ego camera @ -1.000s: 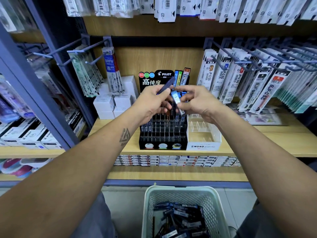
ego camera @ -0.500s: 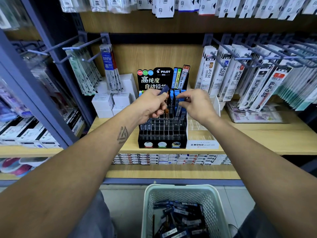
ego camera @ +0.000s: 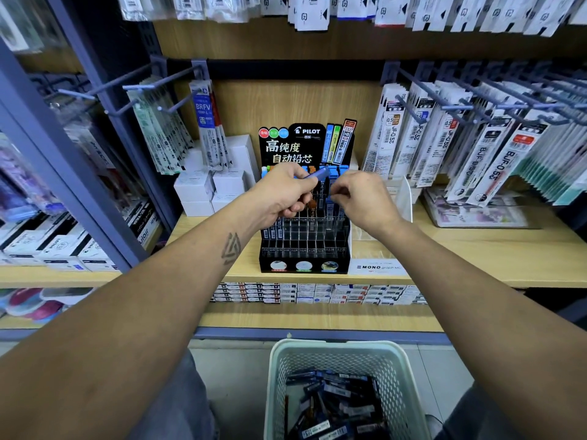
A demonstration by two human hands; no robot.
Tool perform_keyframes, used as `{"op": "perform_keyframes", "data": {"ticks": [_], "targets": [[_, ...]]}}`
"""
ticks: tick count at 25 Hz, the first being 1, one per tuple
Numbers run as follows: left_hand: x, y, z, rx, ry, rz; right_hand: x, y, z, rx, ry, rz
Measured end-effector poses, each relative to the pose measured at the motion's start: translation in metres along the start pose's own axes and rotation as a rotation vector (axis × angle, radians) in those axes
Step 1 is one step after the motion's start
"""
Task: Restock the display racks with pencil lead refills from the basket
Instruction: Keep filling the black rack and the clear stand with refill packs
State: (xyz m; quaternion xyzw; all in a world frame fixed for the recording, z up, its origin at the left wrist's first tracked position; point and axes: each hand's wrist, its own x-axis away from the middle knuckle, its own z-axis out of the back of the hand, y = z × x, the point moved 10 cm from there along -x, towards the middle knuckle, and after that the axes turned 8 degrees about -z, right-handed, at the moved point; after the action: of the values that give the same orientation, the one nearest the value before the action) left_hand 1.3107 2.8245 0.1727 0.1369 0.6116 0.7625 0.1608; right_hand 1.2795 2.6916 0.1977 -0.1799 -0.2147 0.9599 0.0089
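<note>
You are partway through, by the look of it: the black Pilot rack (ego camera: 305, 236) on the wooden shelf (ego camera: 476, 249) has refills standing in its back rows and far-left slots, but most front and middle slots show empty, and the white basket (ego camera: 406, 369) on the floor below you holds a good heap of dark lead refill packs (ego camera: 333, 404), so a lot is left to place. Your left hand (ego camera: 286, 198) is curled around a small bunch of refills, with one blue-capped refill (ego camera: 316, 174) poking out toward the back of the rack. Your right hand (ego camera: 359, 201) has its fingertips pinched together at a refill in the blue-capped back row (ego camera: 333, 173); whether it grips that refill or only nudges it down, I cannot tell. Room is tight where you work: the slots are narrow, the printed header card (ego camera: 292, 144) stands right behind your hands, a clear Mono display box (ego camera: 381, 265) sits touching the rack's right side, and white boxes (ego camera: 206, 192) crowd its left. Hanging refill packets on hooks (ego camera: 444, 134) flank you at both sides, so come in from the front and above, where the way is open.
</note>
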Motion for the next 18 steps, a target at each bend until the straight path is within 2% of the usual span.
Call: {"op": "perform_keyframes", "data": {"ticks": [2,3,4,6,8,12,14,18], "targets": [[-0.001,0.003,0.006,-0.003,0.046,-0.037,0.0,0.0,0.004,-0.009,0.02,-0.03],[-0.001,0.004,0.008,0.001,0.066,-0.053,-0.001,0.007,0.011,-0.126,0.046,-0.119],[-0.001,0.006,0.01,0.007,0.078,-0.065,-0.001,0.018,0.016,-0.338,0.052,-0.26],[0.0,0.007,0.009,0.028,0.069,-0.074,0.004,0.029,0.009,-0.843,-0.046,-0.514],[0.0,0.008,0.0,0.082,0.032,-0.077,0.011,0.02,0.0,-1.08,-0.197,-0.588],[0.0,0.015,-0.011,0.365,0.037,-0.073,0.015,0.02,0.004,-1.191,-0.26,-0.53],[-0.002,0.021,-0.01,0.387,0.075,-0.13,0.015,0.022,0.009,-1.174,-0.284,-0.457],[-0.004,0.037,-0.013,0.096,0.112,-0.3,0.008,0.015,0.025,-0.665,-0.182,-0.198]]}}
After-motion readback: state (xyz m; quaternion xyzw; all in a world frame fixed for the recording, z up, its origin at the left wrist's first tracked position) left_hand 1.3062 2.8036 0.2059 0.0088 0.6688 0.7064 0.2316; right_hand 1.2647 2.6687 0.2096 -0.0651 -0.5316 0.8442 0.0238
